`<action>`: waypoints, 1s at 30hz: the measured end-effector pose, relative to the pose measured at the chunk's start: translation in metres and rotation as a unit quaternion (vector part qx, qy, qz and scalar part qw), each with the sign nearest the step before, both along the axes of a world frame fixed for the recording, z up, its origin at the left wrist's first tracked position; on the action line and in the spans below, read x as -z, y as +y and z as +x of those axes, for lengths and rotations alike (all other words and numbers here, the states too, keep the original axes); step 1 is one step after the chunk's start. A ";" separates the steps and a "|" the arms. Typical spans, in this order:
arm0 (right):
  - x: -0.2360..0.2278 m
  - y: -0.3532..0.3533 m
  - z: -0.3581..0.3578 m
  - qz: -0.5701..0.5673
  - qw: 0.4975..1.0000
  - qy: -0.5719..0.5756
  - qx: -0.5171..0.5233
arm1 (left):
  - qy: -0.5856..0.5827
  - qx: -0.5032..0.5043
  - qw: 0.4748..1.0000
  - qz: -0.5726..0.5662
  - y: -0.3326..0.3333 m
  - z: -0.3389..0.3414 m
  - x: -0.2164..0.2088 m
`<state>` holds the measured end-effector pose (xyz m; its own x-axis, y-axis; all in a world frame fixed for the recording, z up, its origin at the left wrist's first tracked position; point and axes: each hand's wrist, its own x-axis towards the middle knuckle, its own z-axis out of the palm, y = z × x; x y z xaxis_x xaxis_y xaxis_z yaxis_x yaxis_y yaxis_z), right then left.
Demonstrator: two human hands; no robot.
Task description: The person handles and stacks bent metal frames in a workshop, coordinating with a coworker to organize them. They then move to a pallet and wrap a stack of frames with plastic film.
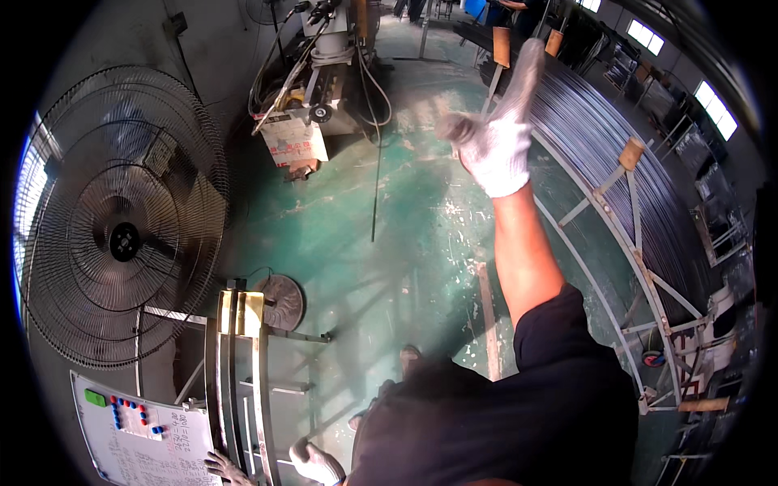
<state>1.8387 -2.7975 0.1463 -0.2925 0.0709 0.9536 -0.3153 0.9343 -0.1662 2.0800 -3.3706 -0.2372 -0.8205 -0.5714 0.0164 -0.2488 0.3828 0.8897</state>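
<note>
My right hand (pixel 498 150), in a white work glove with grey, soiled fingers, is raised at the end of my outstretched arm. Its fingers stretch forward and the thumb stands apart, with nothing held. In the picture it overlaps the near edge of a rack of long metal rods (pixel 596 117); I cannot tell whether it touches. My left hand (pixel 316 463), also in a white glove, is low at the bottom edge beside a metal stand (pixel 259 381). Its fingers are too unclear to read. A greyish glove (pixel 227 468) shows at the stand's foot, by the whiteboard.
A large cage fan (pixel 123 235) stands at the left, above a whiteboard (pixel 142 437) with coloured magnets. Farther off is a machine (pixel 324 89) with hanging cables on the green floor (pixel 405 194). A round disc-shaped base (pixel 284 301) lies behind the stand. Another person (pixel 527 6) is partly visible far back.
</note>
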 end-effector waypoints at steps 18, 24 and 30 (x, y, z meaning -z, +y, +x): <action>0.259 0.182 -0.139 -0.084 0.860 -0.502 -0.043 | -0.356 0.220 0.906 0.068 0.318 -0.356 0.149; 0.299 0.347 -0.153 -0.202 0.792 -0.555 0.154 | -0.354 0.347 0.867 0.057 0.508 -0.556 0.172; 0.348 0.447 -0.211 -0.385 0.711 -0.540 0.234 | -0.225 0.504 0.834 -0.012 0.705 -0.766 0.114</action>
